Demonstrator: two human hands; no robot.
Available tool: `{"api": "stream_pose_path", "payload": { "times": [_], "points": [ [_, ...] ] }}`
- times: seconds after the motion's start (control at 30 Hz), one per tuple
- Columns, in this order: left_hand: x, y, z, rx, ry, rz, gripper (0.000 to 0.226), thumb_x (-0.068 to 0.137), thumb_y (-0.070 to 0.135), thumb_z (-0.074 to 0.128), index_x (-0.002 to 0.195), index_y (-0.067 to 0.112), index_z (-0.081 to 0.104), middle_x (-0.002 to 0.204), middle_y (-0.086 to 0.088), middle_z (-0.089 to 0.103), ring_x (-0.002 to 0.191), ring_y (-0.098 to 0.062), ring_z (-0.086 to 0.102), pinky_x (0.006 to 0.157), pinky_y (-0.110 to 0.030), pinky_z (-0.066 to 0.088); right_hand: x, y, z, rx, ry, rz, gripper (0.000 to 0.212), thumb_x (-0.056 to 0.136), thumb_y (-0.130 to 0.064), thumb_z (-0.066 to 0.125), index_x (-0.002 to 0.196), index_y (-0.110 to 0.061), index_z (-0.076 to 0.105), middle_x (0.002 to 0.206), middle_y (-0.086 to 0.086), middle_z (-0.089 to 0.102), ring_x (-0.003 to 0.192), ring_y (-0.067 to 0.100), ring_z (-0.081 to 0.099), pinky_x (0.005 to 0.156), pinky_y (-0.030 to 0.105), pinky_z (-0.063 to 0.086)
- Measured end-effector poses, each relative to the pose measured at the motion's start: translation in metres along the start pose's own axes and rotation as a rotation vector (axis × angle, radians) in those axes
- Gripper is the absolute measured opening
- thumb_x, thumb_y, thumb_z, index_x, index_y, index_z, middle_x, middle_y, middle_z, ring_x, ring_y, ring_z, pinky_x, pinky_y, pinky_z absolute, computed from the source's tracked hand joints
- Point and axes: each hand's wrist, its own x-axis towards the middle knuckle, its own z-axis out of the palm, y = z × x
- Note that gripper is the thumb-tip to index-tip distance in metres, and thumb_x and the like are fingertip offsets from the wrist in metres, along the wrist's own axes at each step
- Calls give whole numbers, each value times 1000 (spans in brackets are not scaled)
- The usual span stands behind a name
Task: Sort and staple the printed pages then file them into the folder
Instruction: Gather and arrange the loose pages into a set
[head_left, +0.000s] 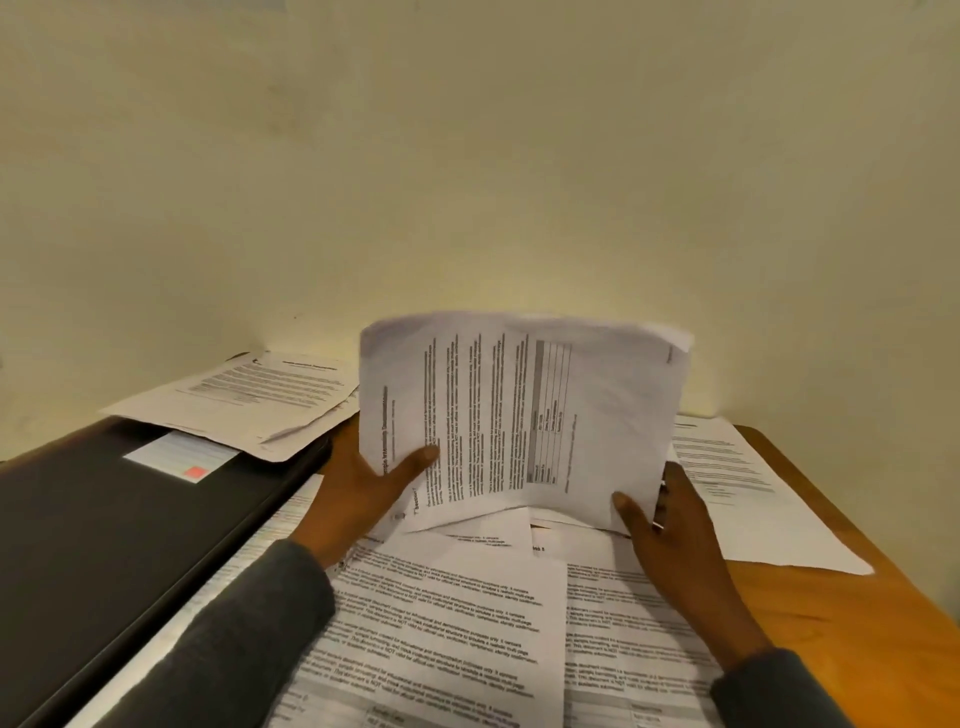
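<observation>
The left hand (363, 483) and the right hand (670, 530) are each closing a grip on one short end of a bundle of pages (519, 415), holding it upright just above the surface (841, 613), thumbs pressing on the printed face and the other fingers hiding behind. The bundle's long axis is running left to right between the hands, its lower edge sagging toward the loose sheets (441, 623) lying under it (thin, limp white paper, lightly creased). The folder (104, 545), dark, flat and smooth, is lying to the left, nearer the left hand, with more sheets overlapping its far corner. No stapler is showing. Squaring the edges is probably the step in hand.
</observation>
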Motion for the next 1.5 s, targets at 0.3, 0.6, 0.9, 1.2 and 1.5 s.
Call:
{"api": "stream_pose_path", "payload": {
  "times": [0.3, 0.6, 0.9, 1.2, 1.5],
  "points": [
    [4, 12, -6, -69, -122, -138, 50, 74, 20, 81, 119, 26, 61, 107, 10, 71, 96, -4, 66, 74, -17, 54, 7, -13, -20, 542, -52, 246, 51, 85, -10, 70, 131, -19, 49, 121, 2, 61, 97, 25, 69, 58, 36, 62],
    [6, -1, -1, -45, -144, -285, 42, 78, 6, 77, 99, 33, 53, 100, 12, 65, 81, -2, 66, 72, -26, 53, 7, -3, -25, 545, -173, 496, 36, 87, 2, 65, 119, -12, 57, 108, 9, 70, 78, 27, 75, 58, 32, 62],
    [6, 4, -14, -70, -289, -476, 33, 80, 5, 74, 111, 14, 71, 116, -7, 70, 97, -23, 71, 72, -31, 60, 6, -6, -28, 547, -153, 543, 36, 87, 0, 66, 121, -10, 57, 110, 14, 70, 82, 32, 74, 57, 31, 61],
    [12, -8, -17, -199, -293, -519, 37, 77, -1, 75, 111, 13, 69, 116, -10, 70, 97, -26, 72, 84, -43, 59, 45, -49, -20, -380, -45, 25, 55, 85, -39, 70, 129, -12, 52, 123, 9, 63, 105, 22, 60, 88, 34, 47],
    [19, -21, -17, -176, -304, -522, 36, 78, 8, 76, 110, 21, 71, 113, -6, 72, 94, -23, 73, 87, -44, 58, 164, -79, 162, -403, -503, -248, 50, 97, -21, 55, 144, -10, 40, 147, 11, 46, 132, 27, 47, 105, 29, 37]
  ]
}}
